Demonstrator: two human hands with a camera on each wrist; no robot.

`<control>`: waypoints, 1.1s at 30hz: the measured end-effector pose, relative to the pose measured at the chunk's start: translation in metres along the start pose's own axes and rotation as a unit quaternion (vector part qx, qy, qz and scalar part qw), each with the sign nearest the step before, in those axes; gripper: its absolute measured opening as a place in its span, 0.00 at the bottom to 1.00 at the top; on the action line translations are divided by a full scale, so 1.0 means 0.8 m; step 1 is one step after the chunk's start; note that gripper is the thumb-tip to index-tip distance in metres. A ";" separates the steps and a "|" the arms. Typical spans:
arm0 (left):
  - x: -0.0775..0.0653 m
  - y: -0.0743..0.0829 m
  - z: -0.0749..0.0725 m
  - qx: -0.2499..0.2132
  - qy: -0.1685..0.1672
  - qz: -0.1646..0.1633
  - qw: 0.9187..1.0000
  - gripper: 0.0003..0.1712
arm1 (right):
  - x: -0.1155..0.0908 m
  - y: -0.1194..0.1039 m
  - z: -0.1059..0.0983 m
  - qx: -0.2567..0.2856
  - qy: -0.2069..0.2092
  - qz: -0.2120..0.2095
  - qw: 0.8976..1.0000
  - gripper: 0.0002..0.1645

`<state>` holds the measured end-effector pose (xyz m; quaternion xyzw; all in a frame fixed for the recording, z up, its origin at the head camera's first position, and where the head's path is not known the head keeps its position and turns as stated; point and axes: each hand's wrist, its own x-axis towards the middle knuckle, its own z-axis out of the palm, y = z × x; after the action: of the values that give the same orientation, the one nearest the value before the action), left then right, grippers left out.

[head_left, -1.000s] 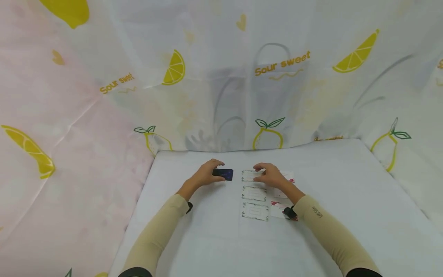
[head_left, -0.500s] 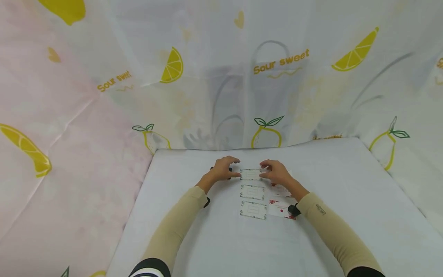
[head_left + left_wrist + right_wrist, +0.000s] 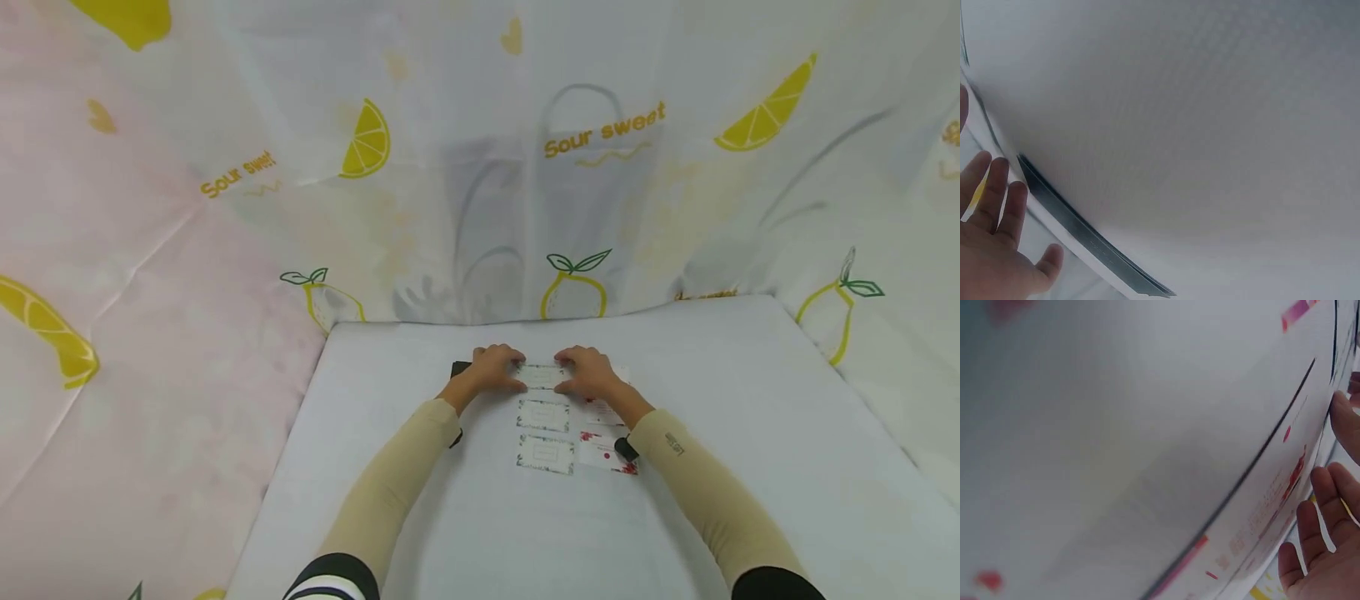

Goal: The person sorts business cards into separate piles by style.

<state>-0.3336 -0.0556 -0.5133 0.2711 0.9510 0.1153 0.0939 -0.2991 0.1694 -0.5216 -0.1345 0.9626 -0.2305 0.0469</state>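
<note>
Farthest leaf-bordered card (image 3: pixel 541 377) — flat, rectangular.

The green-bordered cards (image 3: pixel 543 415) and red-trimmed cards (image 3: pixel 603 452) look like smooth paper. The dark flat piece (image 3: pixel 1085 231) looks smooth, the tabletop (image 3: pixel 525 533) matt, the sleeves (image 3: pixel 397 475) matt cloth, the backdrop (image 3: pixel 427 225) creased sheeting.

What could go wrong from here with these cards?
The left hand and right hand frame the ends of the far green-bordered card; an uneven nudge might skew it from the two nearer cards.

The right forearm crosses over the red-patterned cards in the head view and could brush one.

The dark flat item sits beside the left hand and might get bumped.
</note>
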 end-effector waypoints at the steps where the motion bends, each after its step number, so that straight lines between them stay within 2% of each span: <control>1: -0.002 0.000 0.000 0.005 0.000 0.002 1.000 0.36 | 0.000 -0.003 0.001 -0.020 0.003 -0.003 1.000 0.36; 5: -0.003 0.002 0.000 0.016 0.006 0.009 1.000 0.33 | 0.002 -0.010 -0.002 -0.049 -0.001 -0.008 0.999 0.33; 12: -0.001 0.004 0.001 0.005 0.002 0.006 1.000 0.30 | 0.000 -0.018 -0.008 -0.038 -0.020 0.010 0.999 0.32; 22: -0.001 0.005 0.002 -0.004 -0.011 0.002 1.000 0.28 | 0.001 -0.017 -0.003 -0.029 -0.018 0.017 0.999 0.29; 28: -0.003 0.009 -0.002 -0.013 -0.021 -0.010 1.000 0.28 | 0.003 -0.016 -0.001 -0.031 -0.019 0.008 0.999 0.29; 33: -0.005 0.014 -0.007 -0.021 -0.020 -0.010 1.000 0.27 | 0.001 -0.017 -0.005 -0.013 -0.019 0.015 1.000 0.28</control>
<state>-0.3261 -0.0494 -0.5047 0.2619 0.9490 0.1291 0.1193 -0.2976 0.1591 -0.5121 -0.1249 0.9664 -0.2146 0.0671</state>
